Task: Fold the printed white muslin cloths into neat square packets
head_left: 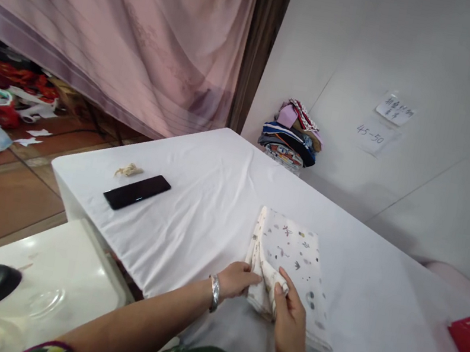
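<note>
- While the right hand (290,314) pinches a turned-back flap of the folded white patterned cloth (297,249), the left hand (234,281) pinches its left edge.
- Beneath lies the white-covered desk (205,195).

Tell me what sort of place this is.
Probably a household room or small workroom: patterned cloth on a white-covered table, stacked fabrics by the wall.

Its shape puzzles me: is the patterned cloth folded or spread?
Folded: the patterned cloth shows layered edges, a flap in the right hand.
</note>
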Motion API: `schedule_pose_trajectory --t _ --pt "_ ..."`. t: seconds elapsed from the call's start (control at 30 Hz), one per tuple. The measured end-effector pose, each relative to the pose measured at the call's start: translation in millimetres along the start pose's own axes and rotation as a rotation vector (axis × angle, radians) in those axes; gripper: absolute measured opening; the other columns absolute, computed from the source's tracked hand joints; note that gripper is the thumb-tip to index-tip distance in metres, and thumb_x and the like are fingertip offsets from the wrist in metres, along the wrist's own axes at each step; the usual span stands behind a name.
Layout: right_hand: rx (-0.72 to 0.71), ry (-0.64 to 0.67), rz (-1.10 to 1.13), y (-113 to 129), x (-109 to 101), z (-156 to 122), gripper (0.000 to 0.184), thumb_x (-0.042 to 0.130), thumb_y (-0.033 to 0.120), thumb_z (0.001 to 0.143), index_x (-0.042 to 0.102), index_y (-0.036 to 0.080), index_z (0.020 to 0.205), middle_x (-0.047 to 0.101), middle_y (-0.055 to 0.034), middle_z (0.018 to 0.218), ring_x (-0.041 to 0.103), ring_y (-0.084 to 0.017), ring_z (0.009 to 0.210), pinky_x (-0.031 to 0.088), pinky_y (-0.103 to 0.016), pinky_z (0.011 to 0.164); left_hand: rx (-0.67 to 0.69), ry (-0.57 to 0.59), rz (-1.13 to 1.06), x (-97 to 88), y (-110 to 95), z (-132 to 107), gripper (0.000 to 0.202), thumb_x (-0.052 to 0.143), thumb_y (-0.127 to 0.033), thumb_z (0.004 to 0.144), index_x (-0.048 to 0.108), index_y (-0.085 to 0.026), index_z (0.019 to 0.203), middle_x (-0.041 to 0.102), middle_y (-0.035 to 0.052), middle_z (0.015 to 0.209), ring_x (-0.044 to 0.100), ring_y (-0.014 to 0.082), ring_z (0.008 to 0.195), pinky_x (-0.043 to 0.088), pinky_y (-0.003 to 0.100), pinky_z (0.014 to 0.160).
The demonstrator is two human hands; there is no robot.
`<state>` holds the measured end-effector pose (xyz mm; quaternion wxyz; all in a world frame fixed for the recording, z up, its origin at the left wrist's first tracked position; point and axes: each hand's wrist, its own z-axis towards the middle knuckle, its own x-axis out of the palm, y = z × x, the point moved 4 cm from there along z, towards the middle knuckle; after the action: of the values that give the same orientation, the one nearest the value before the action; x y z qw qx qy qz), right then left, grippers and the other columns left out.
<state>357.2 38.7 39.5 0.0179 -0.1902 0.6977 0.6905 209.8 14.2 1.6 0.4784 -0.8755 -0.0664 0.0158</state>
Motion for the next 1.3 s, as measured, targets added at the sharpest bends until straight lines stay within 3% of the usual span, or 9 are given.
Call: schedule_pose_trajectory --t 0.17,0.37,0.57,0.7,0.83,1.0,1.1,1.2,1.3 --pt "-0.122 -0.111 -0.034 15.2 -11.5 4.9 0.046 0.049 0.043 0.08 0.051 0.022 0.122 0.051 -0.0035 0.127 0.041 -0.023 0.12 0.033 -0.035 0.1 0.015 -0.019 -0.014 -0.6 0.7 1.5 0.016 0.056 -0.029 0.069 0.048 -0.016 0.066 0.035 -0.0086 0.037 0.03 0.0052 0.032 0.021 0.019 0.035" --pt "-0.337 0.252 -0.163 -1.7 17.2 -0.8 0.04 0.049 0.032 0.081 0.053 0.026 0.121 0.049 -0.0025 0.129 0.043 -0.022 0.119 0.032 -0.039 0.102 0.046 0.035 -0.086 1.6 -4.4 -7.8 0.015 0.05 -0.031 0.068 0.045 -0.017 0.064 0.033 -0.0088 0.037 0.03 0.0053 0.031 0.018 0.018 0.033" --pt "-0.394 0.221 -0.182 -5.8 14.9 -1.5 0.041 0.045 0.026 0.082 0.051 0.026 0.123 0.048 -0.0011 0.129 0.044 -0.021 0.118 0.034 -0.038 0.102 0.043 0.028 -0.103 -0.5 -4.4 -12.7 0.011 0.051 -0.027 0.066 0.045 -0.018 0.065 0.033 -0.0094 0.035 0.03 0.0056 0.03 0.019 0.018 0.032" --pt "-0.422 0.092 -0.19 5.7 0.3 0.5 0.044 0.044 0.025 0.081 0.049 0.024 0.125 0.047 -0.0009 0.13 0.043 -0.022 0.119 0.034 -0.04 0.102 0.016 -0.002 -0.069 -2.5 -1.0 -9.2 0.01 0.051 -0.025 0.065 0.045 -0.018 0.064 0.033 -0.0094 0.034 0.03 0.0059 0.029 0.018 0.019 0.032" --pt "-0.525 0.208 -0.278 1.2 9.3 -1.2 0.045 0.044 0.02 0.08 0.049 0.027 0.124 0.045 0.0014 0.132 0.039 -0.022 0.122 0.029 -0.043 0.105 0.048 0.012 -0.089 -2.6 2.7 -6.7 0.016 0.049 -0.032 0.067 0.044 -0.018 0.062 0.035 -0.0074 0.035 0.032 0.007 0.031 0.02 0.019 0.033" --pt "-0.481 0.284 -0.298 -11.7 21.4 -3.2 0.048 0.044 0.019 0.079 0.046 0.028 0.126 0.041 0.0009 0.134 0.036 -0.021 0.125 0.027 -0.043 0.106 0.078 0.046 -0.141 -3.5 5.6 -10.4 0.042 0.035 -0.054 0.076 0.044 -0.017 0.059 0.039 -0.0045 0.039 0.035 0.0075 0.035 0.026 0.02 0.037" --pt "-0.429 0.345 -0.232 -4.2 18.2 -6.1 0.047 0.049 0.023 0.078 0.048 0.028 0.125 0.04 -0.0004 0.135 0.034 -0.022 0.126 0.026 -0.044 0.106 0.126 0.084 -0.103 -3.4 2.0 -13.8 0.048 0.045 -0.064 0.069 0.047 -0.016 0.068 0.04 -0.0059 0.04 0.036 0.0073 0.035 0.025 0.02 0.036" --pt "-0.267 0.473 -0.141 6.5 5.9 -1.9 0.05 0.053 0.03 0.078 0.045 0.027 0.127 0.038 -0.0022 0.137 0.033 -0.022 0.126 0.027 -0.042 0.105 0.153 0.1 -0.069 -3.0 -1.0 -14.2 0.048 0.057 -0.06 0.062 0.05 -0.015 0.076 0.038 -0.0083 0.04 0.033 0.0061 0.033 0.023 0.02 0.035" --pt "-0.153 0.293 -0.167 9.9 -24.6 23.0 0.049 0.054 0.037 0.077 0.048 0.026 0.124 0.041 -0.0025 0.135 0.034 -0.022 0.125 0.028 -0.041 0.104 0.113 0.077 -0.049 -3.4 1.1 -10.5 0.04 0.059 -0.053 0.063 0.051 -0.015 0.074 0.035 -0.0089 0.04 0.031 0.0057 0.033 0.021 0.02 0.035"
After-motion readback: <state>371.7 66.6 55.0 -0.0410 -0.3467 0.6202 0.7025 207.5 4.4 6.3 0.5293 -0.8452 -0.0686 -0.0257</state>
